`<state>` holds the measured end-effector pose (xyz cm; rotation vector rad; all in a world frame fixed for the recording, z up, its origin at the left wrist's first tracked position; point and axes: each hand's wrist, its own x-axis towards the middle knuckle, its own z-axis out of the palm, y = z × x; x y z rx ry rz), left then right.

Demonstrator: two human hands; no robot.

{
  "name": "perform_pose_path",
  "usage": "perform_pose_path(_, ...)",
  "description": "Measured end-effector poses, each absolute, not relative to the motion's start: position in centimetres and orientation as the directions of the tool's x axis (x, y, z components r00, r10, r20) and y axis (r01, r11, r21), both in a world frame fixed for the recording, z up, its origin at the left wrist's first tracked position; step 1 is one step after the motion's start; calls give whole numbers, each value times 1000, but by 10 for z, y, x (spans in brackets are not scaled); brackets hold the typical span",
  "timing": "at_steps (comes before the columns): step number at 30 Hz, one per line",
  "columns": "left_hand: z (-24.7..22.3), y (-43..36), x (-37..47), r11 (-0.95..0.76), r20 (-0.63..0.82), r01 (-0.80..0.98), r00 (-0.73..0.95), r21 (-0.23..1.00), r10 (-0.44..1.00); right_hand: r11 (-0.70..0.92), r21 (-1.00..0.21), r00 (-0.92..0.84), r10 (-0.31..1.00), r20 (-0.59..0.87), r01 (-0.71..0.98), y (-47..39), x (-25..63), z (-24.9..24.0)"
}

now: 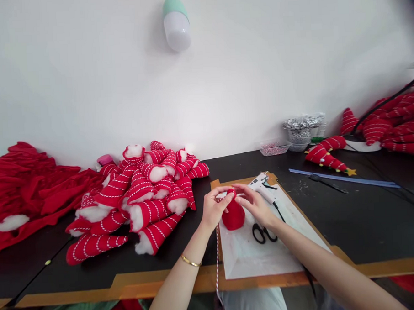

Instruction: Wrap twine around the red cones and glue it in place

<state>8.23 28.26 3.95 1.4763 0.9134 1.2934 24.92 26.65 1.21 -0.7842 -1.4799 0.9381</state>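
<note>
A small red cone-shaped fabric piece (233, 218) stands over the white sheet (253, 262). My left hand (214, 207) pinches its tip from the left, and my right hand (255, 204) closes on the tip from the right. A red-and-white twisted cord (217, 259) hangs from beside my left hand down past the table edge. Behind my right hand lies a white glue gun (263, 189), its black cable running toward the front. Black-handled scissors (259, 234) rest on the sheet beneath my right wrist, their blades hidden.
Stuffed red striped cones (154, 194) are heaped left of the sheet, beside red fabric (40, 189). At the right lie a decorated cone (325, 154), blue strips (345, 178), tubs of silver pieces (300, 130) and more striped cones (401, 123).
</note>
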Motion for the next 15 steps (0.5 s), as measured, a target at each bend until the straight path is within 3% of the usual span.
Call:
perform_pose_path(3, 38, 282, 84, -285, 291, -59, 156, 957, 944, 467, -872, 10, 882, 471, -147, 266, 251, 15)
perform_pose_path(9, 30, 284, 82, -278, 284, -55, 196, 959, 939, 406, -900, 7, 912, 410, -162, 267, 243, 14)
perform_pose_path(11, 28, 285, 82, -271, 276, -53, 197, 961, 941, 386, -921, 60, 922, 383, -49, 276, 252, 14)
perform_pose_path(15, 29, 286, 85, -274, 281, -69, 132, 959, 950, 199, -864, 298, 883, 363, 462, 301, 297, 15)
